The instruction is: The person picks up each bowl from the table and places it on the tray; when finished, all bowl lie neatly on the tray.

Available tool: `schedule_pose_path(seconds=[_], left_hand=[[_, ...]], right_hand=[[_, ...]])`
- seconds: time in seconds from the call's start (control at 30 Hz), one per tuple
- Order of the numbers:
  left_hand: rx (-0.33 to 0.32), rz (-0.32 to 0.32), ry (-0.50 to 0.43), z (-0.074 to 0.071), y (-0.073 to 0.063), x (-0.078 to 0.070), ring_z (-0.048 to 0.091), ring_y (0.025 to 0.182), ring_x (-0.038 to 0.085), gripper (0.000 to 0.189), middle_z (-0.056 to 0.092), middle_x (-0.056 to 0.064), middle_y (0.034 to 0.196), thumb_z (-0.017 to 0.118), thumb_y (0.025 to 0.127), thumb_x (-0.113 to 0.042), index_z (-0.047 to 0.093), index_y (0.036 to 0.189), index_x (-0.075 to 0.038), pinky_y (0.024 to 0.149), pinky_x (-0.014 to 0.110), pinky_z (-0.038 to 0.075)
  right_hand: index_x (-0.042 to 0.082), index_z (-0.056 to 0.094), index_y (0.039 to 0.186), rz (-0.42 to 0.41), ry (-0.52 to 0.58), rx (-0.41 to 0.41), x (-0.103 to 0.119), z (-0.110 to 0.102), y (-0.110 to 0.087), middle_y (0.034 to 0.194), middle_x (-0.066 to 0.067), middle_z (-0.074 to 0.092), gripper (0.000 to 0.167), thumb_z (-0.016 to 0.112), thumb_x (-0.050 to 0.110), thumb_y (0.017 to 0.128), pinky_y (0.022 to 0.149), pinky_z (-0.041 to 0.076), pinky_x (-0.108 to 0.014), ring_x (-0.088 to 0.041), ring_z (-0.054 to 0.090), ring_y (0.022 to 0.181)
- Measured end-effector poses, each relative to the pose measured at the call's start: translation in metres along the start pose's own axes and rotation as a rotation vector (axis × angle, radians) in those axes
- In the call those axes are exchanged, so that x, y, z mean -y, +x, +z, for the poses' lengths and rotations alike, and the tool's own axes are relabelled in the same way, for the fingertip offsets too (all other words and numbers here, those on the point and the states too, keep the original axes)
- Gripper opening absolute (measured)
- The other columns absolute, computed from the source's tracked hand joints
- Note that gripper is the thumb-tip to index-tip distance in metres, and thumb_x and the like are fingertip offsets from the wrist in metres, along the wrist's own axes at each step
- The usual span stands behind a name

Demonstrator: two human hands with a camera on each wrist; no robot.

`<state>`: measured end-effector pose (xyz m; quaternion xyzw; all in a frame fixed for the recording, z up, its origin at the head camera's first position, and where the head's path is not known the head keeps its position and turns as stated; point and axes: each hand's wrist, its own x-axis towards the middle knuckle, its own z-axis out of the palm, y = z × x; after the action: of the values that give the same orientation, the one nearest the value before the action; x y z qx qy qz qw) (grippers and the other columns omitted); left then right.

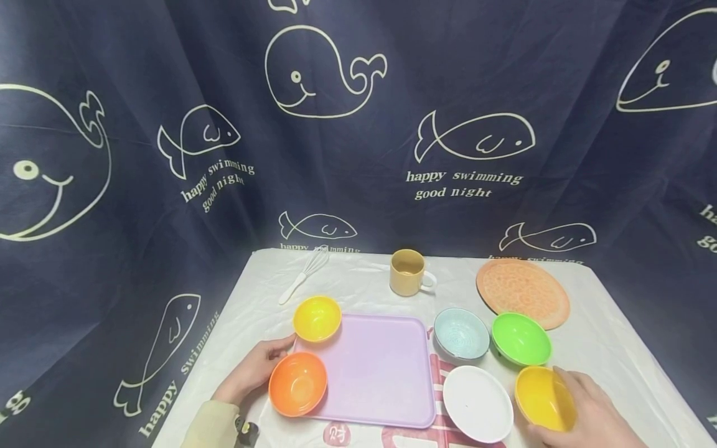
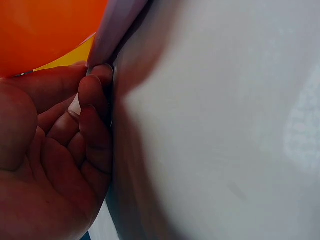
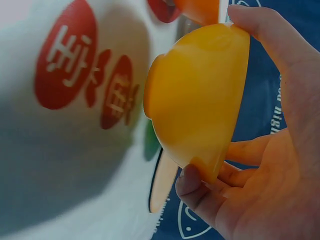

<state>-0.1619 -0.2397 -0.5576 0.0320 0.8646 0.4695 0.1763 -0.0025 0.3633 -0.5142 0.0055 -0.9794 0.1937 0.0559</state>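
My left hand [image 1: 263,367] is at the left edge of a lilac tray [image 1: 381,373], its thumb and curled fingers pinching the rim. Two bowls sit on the tray's left side: a yellow bowl [image 1: 317,318] at the back and an orange bowl [image 1: 298,384] in front, beside that hand. On the right, my right hand [image 1: 594,410] grips a deeper-yellow bowl [image 1: 544,398] across its rim, thumb on one side and fingers on the other. In the right wrist view this yellow bowl [image 3: 200,95] is seen side-on, its foot facing the tablecloth.
Right of the tray stand a white bowl [image 1: 478,404], a light blue bowl [image 1: 462,334] and a green bowl [image 1: 521,339]. Behind them lies a round pizza-patterned board [image 1: 523,292]. A tan mug [image 1: 407,274] and a white whisk [image 1: 305,274] are at the back, before a dark blue curtain.
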Motion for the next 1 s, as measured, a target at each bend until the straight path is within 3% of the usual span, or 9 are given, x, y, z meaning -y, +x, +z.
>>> schedule_pose_path(seconds=[0.13,0.23,0.37,0.47,0.53,0.63,0.73,1.0], left_hand=[[0.003,0.010,-0.002,-0.001,0.000,0.001,0.059,0.081,0.021,0.059,0.060,0.004,0.074,0.075,0.094,-0.020,0.058,0.150,-0.016,0.085,0.040,0.048],[0.001,0.018,0.001,-0.001,-0.001,0.001,0.061,0.088,0.020,0.058,0.061,0.004,0.074,0.075,0.094,-0.020,0.058,0.150,-0.016,0.091,0.043,0.047],[-0.020,0.020,-0.001,0.000,-0.001,-0.001,0.062,0.124,0.032,0.054,0.075,0.010,0.113,0.074,0.095,-0.015,0.061,0.148,-0.017,0.110,0.059,0.041],[-0.033,0.011,0.006,-0.001,-0.001,-0.002,0.052,0.139,0.039,0.052,0.068,0.008,0.137,0.074,0.096,-0.015,0.063,0.146,-0.018,0.113,0.064,0.034],[-0.027,0.003,0.020,-0.001,-0.002,-0.003,0.058,0.131,0.036,0.053,0.074,0.009,0.121,0.074,0.096,-0.016,0.061,0.148,-0.019,0.111,0.062,0.039],[-0.015,-0.006,0.026,-0.002,-0.002,-0.004,0.063,0.109,0.025,0.055,0.071,0.005,0.091,0.073,0.097,-0.016,0.059,0.149,-0.018,0.102,0.053,0.046],[-0.011,0.004,0.033,-0.002,-0.003,-0.005,0.062,0.097,0.019,0.056,0.065,0.002,0.079,0.073,0.096,-0.016,0.059,0.150,-0.017,0.096,0.049,0.047],[0.001,-0.008,0.004,-0.001,-0.002,-0.003,0.062,0.086,0.020,0.057,0.059,0.005,0.071,0.074,0.095,-0.020,0.058,0.150,-0.020,0.094,0.047,0.045]], right_hand=[[-0.011,0.050,0.141,-0.050,0.013,-0.025,0.004,-0.008,0.005,0.127,-0.023,0.055,0.120,0.098,0.059,0.057,0.076,0.053,-0.041,-0.041,0.057,0.106],[-0.007,0.054,0.139,-0.108,0.046,-0.077,0.010,-0.013,0.010,0.124,-0.020,0.057,0.115,0.102,0.053,0.053,0.076,0.047,-0.027,-0.037,0.057,0.102],[0.004,0.060,0.135,-0.156,0.092,-0.126,0.026,-0.019,0.020,0.120,-0.012,0.059,0.104,0.104,0.048,0.051,0.078,0.038,-0.018,-0.021,0.052,0.101],[0.002,0.059,0.136,-0.154,0.095,-0.115,0.042,-0.026,0.029,0.122,-0.014,0.058,0.105,0.103,0.048,0.052,0.083,0.048,-0.033,-0.024,0.053,0.105],[-0.003,0.055,0.138,-0.165,0.083,-0.099,0.054,-0.028,0.036,0.126,-0.020,0.056,0.110,0.102,0.049,0.053,0.085,0.053,-0.052,-0.036,0.055,0.108],[-0.010,0.052,0.138,-0.226,0.077,-0.102,0.070,-0.027,0.051,0.131,-0.026,0.054,0.114,0.102,0.050,0.054,0.087,0.048,-0.072,-0.048,0.053,0.115],[-0.009,0.053,0.137,-0.284,0.067,-0.098,0.086,-0.024,0.067,0.131,-0.026,0.055,0.113,0.101,0.053,0.056,0.090,0.048,-0.072,-0.047,0.053,0.117],[-0.009,0.053,0.138,-0.355,0.065,-0.033,0.127,-0.005,0.110,0.128,-0.024,0.058,0.113,0.096,0.059,0.059,0.092,0.053,-0.060,-0.041,0.060,0.112]])
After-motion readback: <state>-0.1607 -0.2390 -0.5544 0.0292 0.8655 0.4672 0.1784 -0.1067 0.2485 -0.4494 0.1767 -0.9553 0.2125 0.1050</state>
